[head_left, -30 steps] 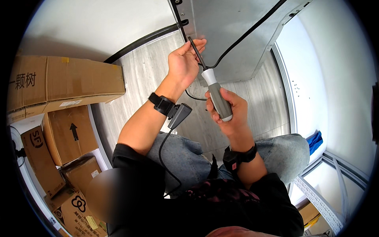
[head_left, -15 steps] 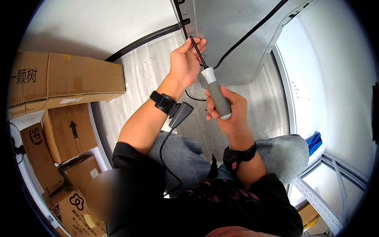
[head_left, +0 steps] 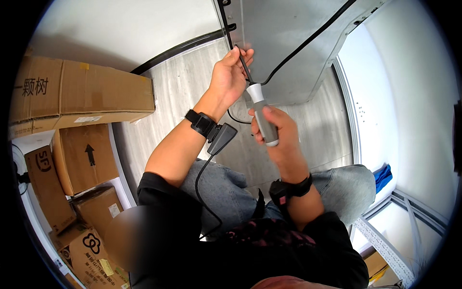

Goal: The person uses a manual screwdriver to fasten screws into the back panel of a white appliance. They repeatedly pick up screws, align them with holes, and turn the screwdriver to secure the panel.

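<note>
My right hand [head_left: 281, 132] is wrapped round the grey handle of a screwdriver [head_left: 265, 127] with a white collar and a long dark shaft. The shaft points up and slightly left, toward the lower left edge of a large grey metal panel [head_left: 284, 48]. Around the shaft's far end, my left hand [head_left: 231, 74] has its thumb on one side and its fingers on the other. The fingers hide part of the tip, so I cannot make out what it meets. A thick black cable [head_left: 308, 43] crosses the panel and bends down beside the shaft.
Cardboard boxes [head_left: 103, 89] are stacked along the left. A grey wood-look floor [head_left: 178, 82] lies under the panel. White walls flank both sides. At the lower right stand a perforated metal frame [head_left: 387, 250] and a blue cloth-like item [head_left: 383, 178]. A thinner cable hangs from my left wrist device [head_left: 221, 139].
Both hands still hold the screwdriver. Its handle has turned or tilted slightly in my right hand, whose fingers have shifted a little. The whole view has moved slightly.
</note>
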`<state>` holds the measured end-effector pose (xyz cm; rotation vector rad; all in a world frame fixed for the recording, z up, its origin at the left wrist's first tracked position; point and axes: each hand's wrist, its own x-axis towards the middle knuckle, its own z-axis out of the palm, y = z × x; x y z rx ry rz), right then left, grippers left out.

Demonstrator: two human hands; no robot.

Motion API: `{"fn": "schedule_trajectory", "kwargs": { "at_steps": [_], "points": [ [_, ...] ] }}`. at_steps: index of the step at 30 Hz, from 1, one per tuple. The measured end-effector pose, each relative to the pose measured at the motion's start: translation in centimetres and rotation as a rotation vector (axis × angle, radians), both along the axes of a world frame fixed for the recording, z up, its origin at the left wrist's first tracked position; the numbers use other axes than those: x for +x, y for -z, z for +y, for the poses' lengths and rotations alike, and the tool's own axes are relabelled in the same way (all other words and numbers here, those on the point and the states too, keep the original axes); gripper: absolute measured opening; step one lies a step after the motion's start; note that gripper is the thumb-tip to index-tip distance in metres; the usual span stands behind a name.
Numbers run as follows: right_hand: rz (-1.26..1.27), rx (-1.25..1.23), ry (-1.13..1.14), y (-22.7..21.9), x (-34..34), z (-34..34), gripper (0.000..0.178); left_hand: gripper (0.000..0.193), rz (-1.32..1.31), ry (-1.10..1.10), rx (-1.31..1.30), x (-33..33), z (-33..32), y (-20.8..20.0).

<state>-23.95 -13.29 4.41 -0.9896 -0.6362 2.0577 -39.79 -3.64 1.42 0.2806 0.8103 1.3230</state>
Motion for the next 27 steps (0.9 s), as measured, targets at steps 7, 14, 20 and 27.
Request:
{"fn": "schedule_trajectory", "kwargs": {
  "at_steps": [7,14,20,27],
  "points": [
    [0.258,-0.088,-0.009,0.3,0.3,0.4,0.038,0.022,-0.052,0.019,0.018,-0.4,0.3,0.2],
    [0.204,0.044,0.05,-0.3,0.1,0.0,0.032,0.026,-0.014,0.019,0.066,-0.5,0.3,0.7],
    [0.352,-0.048,0.054,0.6,0.7,-0.7,0.033,0.031,0.062,-0.019,0.078,0.3,0.0,0.0],
    [0.359,-0.006,0.05,-2.0,2.2,-1.5,0.037,0.034,0.119,-0.006,0.065,0.2,-0.2,0.3]
  ]
}}
